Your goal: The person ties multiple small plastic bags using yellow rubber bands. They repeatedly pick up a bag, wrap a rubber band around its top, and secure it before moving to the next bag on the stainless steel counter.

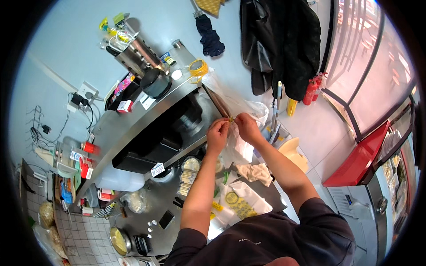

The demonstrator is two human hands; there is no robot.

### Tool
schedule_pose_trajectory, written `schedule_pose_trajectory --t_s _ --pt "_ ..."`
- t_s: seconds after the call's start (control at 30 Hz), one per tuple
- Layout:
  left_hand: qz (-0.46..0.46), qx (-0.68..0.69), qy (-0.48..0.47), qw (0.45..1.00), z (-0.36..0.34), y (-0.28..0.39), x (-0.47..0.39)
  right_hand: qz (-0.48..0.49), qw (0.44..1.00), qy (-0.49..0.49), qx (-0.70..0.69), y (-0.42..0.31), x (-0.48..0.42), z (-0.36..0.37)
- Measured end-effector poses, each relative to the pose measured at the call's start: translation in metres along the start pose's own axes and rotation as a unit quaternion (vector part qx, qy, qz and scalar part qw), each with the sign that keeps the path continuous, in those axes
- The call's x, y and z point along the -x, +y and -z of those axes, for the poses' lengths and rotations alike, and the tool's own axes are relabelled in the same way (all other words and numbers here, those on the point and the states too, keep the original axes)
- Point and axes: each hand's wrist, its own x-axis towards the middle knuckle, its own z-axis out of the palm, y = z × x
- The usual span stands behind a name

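My left hand (218, 133) and my right hand (247, 128) meet at the end of the metal shelf, fingertips pinching a small yellow band (231, 119) between them. It looks like a rubber band; whether it is looped on the shelf's post or on plastic cannot be told. White plastic bags (254, 109) hang right behind and below my hands. A bundle of yellow rubber bands (198, 69) sits around a container on the upper shelf. Beneath my forearms, a beige cloth (255, 173) and printed white plastic bags (244, 202) lie on the metal counter.
Left of my arms are stacked wrapped sticks (187, 181), a phone (166, 219) and a metal bowl of yellow contents (119, 240). A black box (146, 153) stands under the steel shelf (133, 116). Mop handles (277, 106), fire extinguishers (310, 91) and a beige stool (294, 154) are at the right.
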Motion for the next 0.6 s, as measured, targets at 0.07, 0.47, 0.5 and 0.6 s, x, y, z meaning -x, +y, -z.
schedule_pose_trajectory --t_s 0.07,0.47,0.5,0.6 --pt "-0.043 -0.025 0.009 0.999 -0.002 0.000 -0.001 -0.026 1.000 -0.001 0.000 -0.001 0.003 -0.005" --pt "-0.108 -0.122 -0.105 0.981 0.010 -0.011 -0.006 -0.013 0.994 -0.026 0.106 0.013 0.004 -0.010" --pt "-0.112 -0.122 -0.103 0.981 0.011 -0.015 -0.007 -0.009 0.992 -0.035 0.124 0.007 0.000 -0.008" --pt "-0.091 -0.097 -0.095 0.986 0.010 -0.032 -0.006 0.072 0.989 0.020 0.129 0.008 -0.007 -0.011"
